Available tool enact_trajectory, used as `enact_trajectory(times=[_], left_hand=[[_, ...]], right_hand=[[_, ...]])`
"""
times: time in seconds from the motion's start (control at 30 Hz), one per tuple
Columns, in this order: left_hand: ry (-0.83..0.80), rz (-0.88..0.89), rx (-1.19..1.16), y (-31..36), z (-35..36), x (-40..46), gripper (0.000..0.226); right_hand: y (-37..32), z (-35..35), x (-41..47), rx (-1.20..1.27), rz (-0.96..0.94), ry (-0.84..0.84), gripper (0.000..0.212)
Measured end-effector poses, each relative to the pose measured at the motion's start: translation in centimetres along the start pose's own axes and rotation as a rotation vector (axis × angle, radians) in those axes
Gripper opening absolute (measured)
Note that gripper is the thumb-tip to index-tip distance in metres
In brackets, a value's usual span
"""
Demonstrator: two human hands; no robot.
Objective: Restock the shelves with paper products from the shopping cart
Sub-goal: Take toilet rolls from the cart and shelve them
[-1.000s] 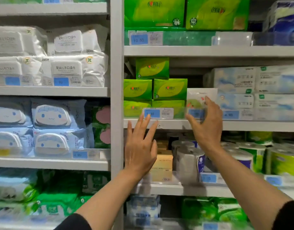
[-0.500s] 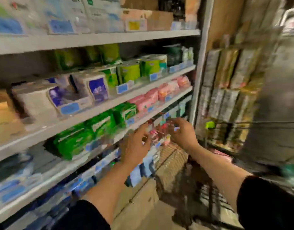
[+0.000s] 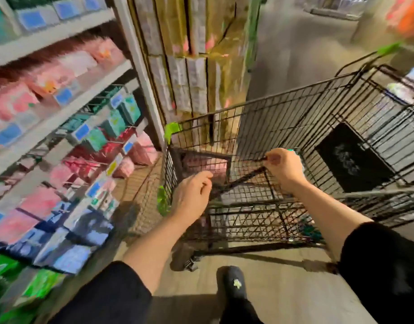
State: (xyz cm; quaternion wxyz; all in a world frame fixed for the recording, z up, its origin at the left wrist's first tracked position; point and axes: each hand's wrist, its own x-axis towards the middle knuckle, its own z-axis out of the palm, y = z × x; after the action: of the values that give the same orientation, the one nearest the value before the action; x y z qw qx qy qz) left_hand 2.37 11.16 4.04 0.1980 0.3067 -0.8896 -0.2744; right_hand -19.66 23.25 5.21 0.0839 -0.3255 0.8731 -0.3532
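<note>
A black wire shopping cart (image 3: 294,106) with green corner bumpers stands in front of me, beside the shelves (image 3: 68,108). A pinkish pack (image 3: 202,164) lies low inside its near left corner. My left hand (image 3: 192,197) hovers over the cart's near left side, fingers loosely curled, holding nothing. My right hand (image 3: 283,167) is curled at the corner of an inner wire panel (image 3: 245,178) of the cart and seems to grip it. A small teal edge shows behind that hand; what it belongs to is unclear.
Shelves on my left carry pink packs (image 3: 51,78), hanging teal packets (image 3: 114,122) and blue and green packs lower down. Stacked cardboard cartons (image 3: 189,54) stand behind the cart. An open aisle floor (image 3: 294,38) runs to the right. My dark shoe (image 3: 234,284) is below.
I have turned right, away from the shelves toward the cart. Both hands dropped from the shelf edge to the cart, and the right hand now curls at a wire panel.
</note>
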Motion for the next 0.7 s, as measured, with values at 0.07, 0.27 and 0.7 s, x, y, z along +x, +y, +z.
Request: enact_trajectory(times=[0.07,0.27,0.7], left_hand=[[-0.084,-0.025,-0.022,1.4,3.7,3.4,0.041],[-0.427,-0.103,-0.133,6.1,13.7,9.4,0.055],[-0.843,0.107,-0.070,8.9,33.6,14.8,0.072]], right_hand=[[3.6,-2.0,3.8,-0.008,0.071,-0.025,0.026],[13.3,-7.3,8.9,-0.144,0.353,-0.273,0.019],[24.1,-5.9,15.0,-0.341,0.672,-0.832,0.036]])
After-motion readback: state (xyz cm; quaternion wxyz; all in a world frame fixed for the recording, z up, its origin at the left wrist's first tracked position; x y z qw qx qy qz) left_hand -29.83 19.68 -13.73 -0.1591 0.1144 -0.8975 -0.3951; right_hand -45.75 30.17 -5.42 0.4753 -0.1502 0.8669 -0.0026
